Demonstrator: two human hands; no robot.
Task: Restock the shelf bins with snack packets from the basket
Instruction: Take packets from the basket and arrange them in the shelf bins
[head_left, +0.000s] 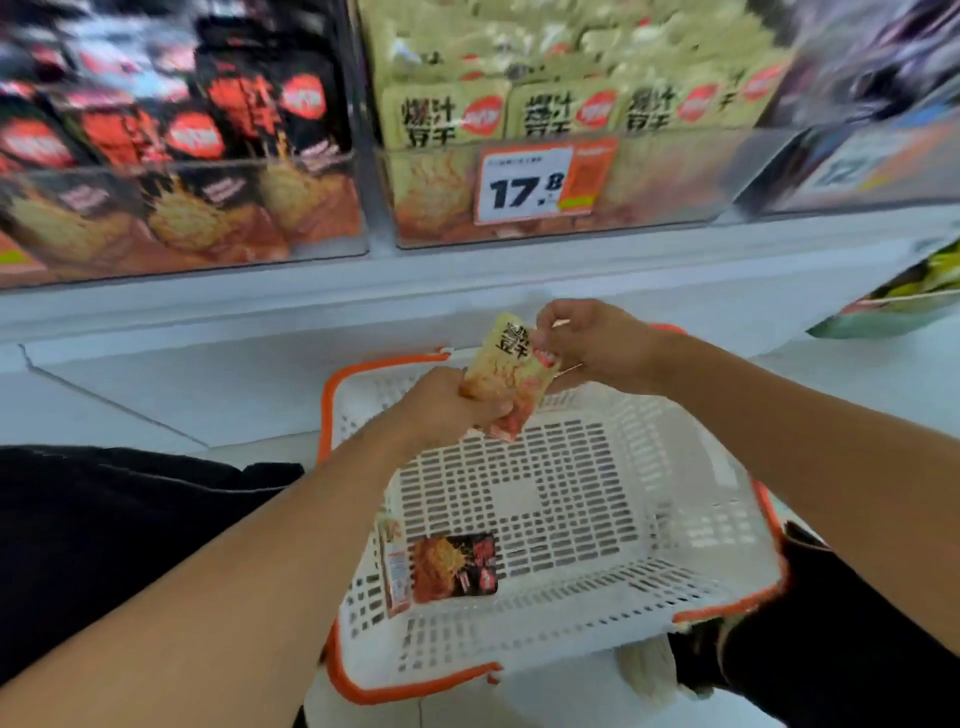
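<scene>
Got a pale yellow snack packet (506, 371) up in both hands over the far end of the basket (727, 525). My left hand (447, 410) is clamped around its lower end, fingers curled tight, and my right hand (587, 338) is pinching the top right corner between thumb and fingers. The packet sits tilted, top leaning away from me toward the shelf.

The basket is white with an orange rim, sitting low in front of me between my knees. Not much in it: one dark packet (457, 566) with red and orange print lying flat near the left wall, and another light-coloured packet (395, 561) standing on edge against that wall, just beside the dark one. The rest of the slotted floor is bare.

Up on the shelf there's a clear bin (675, 176) packed with the same pale yellow packets, with a price tag (540, 182) reading 17.8 on its front. Left of it is a bin of black packets (182, 208), and it's pretty blurry over there.
</scene>
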